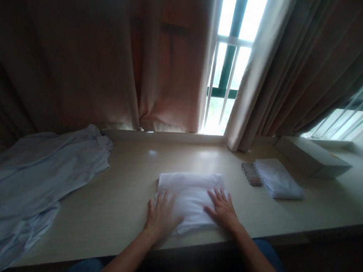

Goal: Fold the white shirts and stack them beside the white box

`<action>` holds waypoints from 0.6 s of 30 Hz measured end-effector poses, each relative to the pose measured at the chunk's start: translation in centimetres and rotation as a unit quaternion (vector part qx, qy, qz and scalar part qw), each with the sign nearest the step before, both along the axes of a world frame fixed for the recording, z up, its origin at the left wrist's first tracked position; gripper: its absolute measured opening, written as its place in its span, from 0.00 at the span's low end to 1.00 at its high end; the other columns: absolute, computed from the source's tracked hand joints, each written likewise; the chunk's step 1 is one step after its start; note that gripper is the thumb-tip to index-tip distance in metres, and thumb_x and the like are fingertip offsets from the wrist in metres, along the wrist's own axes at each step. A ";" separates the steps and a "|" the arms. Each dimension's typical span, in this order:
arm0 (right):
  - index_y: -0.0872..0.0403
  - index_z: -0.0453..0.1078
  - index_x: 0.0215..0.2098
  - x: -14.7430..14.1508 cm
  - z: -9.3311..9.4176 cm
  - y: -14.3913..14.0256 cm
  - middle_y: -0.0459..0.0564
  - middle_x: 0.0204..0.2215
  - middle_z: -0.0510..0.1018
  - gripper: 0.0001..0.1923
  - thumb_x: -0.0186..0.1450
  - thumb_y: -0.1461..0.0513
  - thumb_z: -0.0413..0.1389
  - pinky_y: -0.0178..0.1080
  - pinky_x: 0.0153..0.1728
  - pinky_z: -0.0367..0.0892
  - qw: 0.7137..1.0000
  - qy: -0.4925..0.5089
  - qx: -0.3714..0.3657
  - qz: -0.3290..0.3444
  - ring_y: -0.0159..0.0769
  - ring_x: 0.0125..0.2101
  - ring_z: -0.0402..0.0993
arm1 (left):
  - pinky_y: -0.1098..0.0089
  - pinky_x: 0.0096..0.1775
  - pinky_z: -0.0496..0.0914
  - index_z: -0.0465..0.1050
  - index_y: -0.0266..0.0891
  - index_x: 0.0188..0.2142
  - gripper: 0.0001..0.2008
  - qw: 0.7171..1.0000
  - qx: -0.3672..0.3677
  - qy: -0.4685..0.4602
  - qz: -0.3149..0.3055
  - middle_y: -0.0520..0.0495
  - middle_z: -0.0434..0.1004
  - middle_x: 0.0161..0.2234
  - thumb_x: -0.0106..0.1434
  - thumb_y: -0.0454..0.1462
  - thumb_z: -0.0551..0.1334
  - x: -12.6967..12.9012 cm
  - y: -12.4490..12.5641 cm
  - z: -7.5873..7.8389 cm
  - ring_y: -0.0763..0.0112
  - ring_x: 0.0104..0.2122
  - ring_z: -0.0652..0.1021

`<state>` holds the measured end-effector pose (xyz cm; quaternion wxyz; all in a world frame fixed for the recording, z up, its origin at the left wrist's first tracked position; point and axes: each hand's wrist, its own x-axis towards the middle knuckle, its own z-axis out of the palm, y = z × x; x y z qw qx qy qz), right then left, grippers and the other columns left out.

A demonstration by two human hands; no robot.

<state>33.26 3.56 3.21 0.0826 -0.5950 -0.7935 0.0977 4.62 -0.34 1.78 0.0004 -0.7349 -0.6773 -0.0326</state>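
We see the desk (115, 198) with a loose shirt (32, 173) at its left (well apart from us), then the folded cloth (192, 194) at its near edge, and on it our left hand (161, 214) and right hand (222, 209) flat, fingers spread, gripping nothing.

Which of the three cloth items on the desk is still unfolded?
The pale blue garment at the far left, spread out and rumpled. The white cloth under both hands and the smaller one right are folded.

Bare desk (126, 182) between garment heaps (32, 173)
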 end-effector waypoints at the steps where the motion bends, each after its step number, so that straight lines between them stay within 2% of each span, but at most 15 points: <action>1: 0.41 0.45 0.70 0.0 0.0 -0.2 0.47 0.70 0.43 0.41 0.64 0.35 0.39 0.59 0.64 0.29 1.000 -0.002 0.001 -0.001 0.52 0.69 0.32 | 0.38 0.62 0.35 0.47 0.44 0.68 0.43 1.000 0.003 0.001 -0.002 0.41 0.37 0.70 0.60 0.62 0.48 0.0 -0.2 -0.1 0.45 0.68 0.39; 11: 0.40 0.46 0.69 -0.1 -0.1 -0.7 0.46 0.70 0.43 0.41 0.64 0.35 0.38 0.59 0.64 0.30 1.000 -0.005 0.006 -0.004 0.51 0.69 0.33 | 0.40 0.62 0.37 0.48 0.44 0.68 0.42 0.999 0.050 -0.006 -0.007 0.40 0.39 0.70 0.60 0.61 0.49 -0.1 -1.1 -1.2 0.46 0.68 0.40; 18: 0.41 0.45 0.70 -0.1 0.2 -0.7 0.46 0.70 0.42 0.40 0.65 0.36 0.39 0.59 0.64 0.30 1.000 -0.015 -0.010 -0.005 0.51 0.69 0.32 | 0.40 0.62 0.35 0.49 0.44 0.68 0.43 0.999 0.051 -0.004 -0.007 0.40 0.38 0.70 0.60 0.62 0.49 -0.2 -1.0 -1.8 0.45 0.68 0.39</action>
